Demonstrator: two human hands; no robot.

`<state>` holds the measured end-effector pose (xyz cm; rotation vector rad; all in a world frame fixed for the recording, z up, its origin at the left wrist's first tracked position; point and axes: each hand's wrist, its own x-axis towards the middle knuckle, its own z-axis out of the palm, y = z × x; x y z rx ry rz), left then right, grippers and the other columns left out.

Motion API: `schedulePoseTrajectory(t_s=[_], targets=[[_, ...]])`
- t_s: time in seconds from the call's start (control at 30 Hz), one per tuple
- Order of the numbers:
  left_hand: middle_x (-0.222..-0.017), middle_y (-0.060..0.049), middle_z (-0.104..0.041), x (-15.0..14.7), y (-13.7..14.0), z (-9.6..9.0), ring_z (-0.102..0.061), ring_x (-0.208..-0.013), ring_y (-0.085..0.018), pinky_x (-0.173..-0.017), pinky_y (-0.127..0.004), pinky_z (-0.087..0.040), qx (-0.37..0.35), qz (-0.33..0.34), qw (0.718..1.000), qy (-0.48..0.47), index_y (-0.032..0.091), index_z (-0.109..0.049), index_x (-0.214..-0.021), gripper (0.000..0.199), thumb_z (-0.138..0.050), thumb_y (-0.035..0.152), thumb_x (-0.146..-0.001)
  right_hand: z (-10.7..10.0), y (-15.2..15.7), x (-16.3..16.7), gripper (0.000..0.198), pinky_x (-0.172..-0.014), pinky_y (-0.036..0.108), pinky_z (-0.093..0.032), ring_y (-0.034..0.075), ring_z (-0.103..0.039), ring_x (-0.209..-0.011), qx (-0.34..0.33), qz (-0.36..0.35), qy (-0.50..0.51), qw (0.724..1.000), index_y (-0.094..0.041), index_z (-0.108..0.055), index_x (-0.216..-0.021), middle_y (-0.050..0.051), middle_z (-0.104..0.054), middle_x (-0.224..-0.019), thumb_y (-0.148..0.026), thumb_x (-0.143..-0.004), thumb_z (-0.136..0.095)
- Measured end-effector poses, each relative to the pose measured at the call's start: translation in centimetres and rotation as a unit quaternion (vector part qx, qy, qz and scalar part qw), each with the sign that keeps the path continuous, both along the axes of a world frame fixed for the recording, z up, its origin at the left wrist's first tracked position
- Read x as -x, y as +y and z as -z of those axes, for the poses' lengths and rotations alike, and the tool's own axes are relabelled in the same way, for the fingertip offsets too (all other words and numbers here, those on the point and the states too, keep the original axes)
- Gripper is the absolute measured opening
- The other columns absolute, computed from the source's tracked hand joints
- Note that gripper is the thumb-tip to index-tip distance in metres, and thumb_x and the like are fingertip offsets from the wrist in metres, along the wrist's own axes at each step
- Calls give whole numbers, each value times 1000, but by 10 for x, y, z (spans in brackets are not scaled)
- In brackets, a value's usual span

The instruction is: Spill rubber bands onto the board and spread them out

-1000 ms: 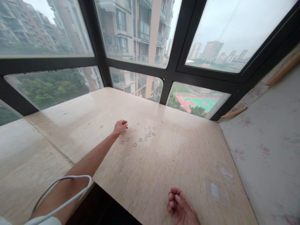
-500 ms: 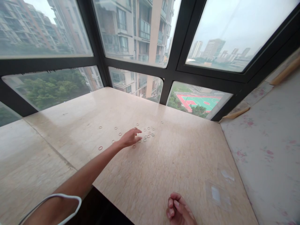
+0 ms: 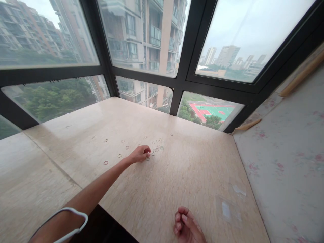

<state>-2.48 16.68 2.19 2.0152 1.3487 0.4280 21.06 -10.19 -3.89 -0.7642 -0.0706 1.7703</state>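
Note:
Many thin rings, like small rubber bands, lie scattered on the marbled ledge (image 3: 162, 189). My left hand (image 3: 140, 154) reaches over them, thumb and fingers drawn together in a pinch. One thin ring (image 3: 147, 159) shows right at its fingertips and seems caught there. To the right of that hand is a loose cluster with a greenish ring (image 3: 162, 147). On the left, a red ring (image 3: 105, 163) and a yellowish ring (image 3: 119, 155) lie apart. Low in the view, my right hand (image 3: 187, 225) is palm up with curled fingers and the thumb against them; its contents are hidden.
Clear plastic packets with a white label (image 3: 226, 211) lie on the right, near the floral wall (image 3: 280, 172). Dark window frames (image 3: 179, 91) border the ledge's far side. A dark gap (image 3: 101, 224) opens below its front edge. A white cord (image 3: 76, 211) loops at my left arm.
My left hand's spread fingers have closed into a pinch, slightly nearer to me, at a thin ring. My right hand keeps its curled pose. The view has turned slightly right.

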Motion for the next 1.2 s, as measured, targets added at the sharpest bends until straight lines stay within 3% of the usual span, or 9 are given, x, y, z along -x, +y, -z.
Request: schedulePoseTrajectory(t_s=[0.1,0.3,0.43,0.6,0.83,0.9,1.03,1.2], targets=[[-69,0,-62,2,8,-4,-59,-65,-15,-60,-24,-44,-30,-61,997,-31,17,-64,-83,16,-56,28,-74,-6,3,1,32,-58,24,-45,9,-58,-59,11,-4,-1,1000,-17,-65,-89,1,-64,-75,-23,-63,-83],[-83,-5,-69,24,35,-16,-62,-57,-12,-57,-22,-46,-25,-277,960,-45,15,-63,-91,19,-57,28,-77,-11,9,4,34,-58,24,-45,11,-61,-63,4,-19,13,1000,-17,-65,-92,3,-66,-79,-25,-64,-82],[-89,-8,-70,38,39,-16,-61,-50,-11,-55,-24,-46,-18,-303,953,-23,13,-62,-92,21,-55,30,-80,-6,10,3,36,-58,25,-45,12,-61,-64,-3,-21,17,1000,-16,-65,-92,3,-66,-80,-25,-63,-83],[-99,-8,-69,18,30,-15,-65,-67,-14,-67,-25,-48,-60,-240,969,-2,15,-64,-94,21,-51,27,-83,-3,9,5,36,-56,24,-44,11,-60,-61,5,-8,13,1000,-16,-65,-91,2,-66,-77,-26,-62,-83],[-112,-10,-61,-60,21,-5,-61,-91,-19,-83,-29,-46,-115,-35,991,55,17,-62,-112,35,-60,31,-80,-16,10,5,39,-58,24,-45,11,-60,-62,0,-18,11,1000,-16,-64,-92,2,-66,-79,-25,-61,-84],[-113,-12,-60,-77,23,0,-58,-99,-23,-85,-31,-45,-121,5,988,91,16,-63,-107,32,-62,28,-77,-18,10,6,37,-58,24,-44,11,-60,-62,2,-15,7,1000,-16,-64,-92,2,-66,-78,-25,-62,-84],[-102,-14,-62,-88,27,8,-59,-95,-25,-79,-32,-46,-109,17,987,118,15,-67,-88,15,-56,20,-79,-19,10,8,35,-58,23,-44,10,-60,-62,-5,-4,5,1000,-16,-64,-91,2,-66,-79,-26,-63,-83],[-93,-12,-66,-76,20,6,-60,-91,-23,-77,-31,-45,-108,19,987,117,17,-69,-82,20,-50,13,-80,-23,10,10,32,-57,22,-45,10,-61,-61,10,9,6,1000,-15,-66,-89,3,-67,-76,-23,-64,-83]])
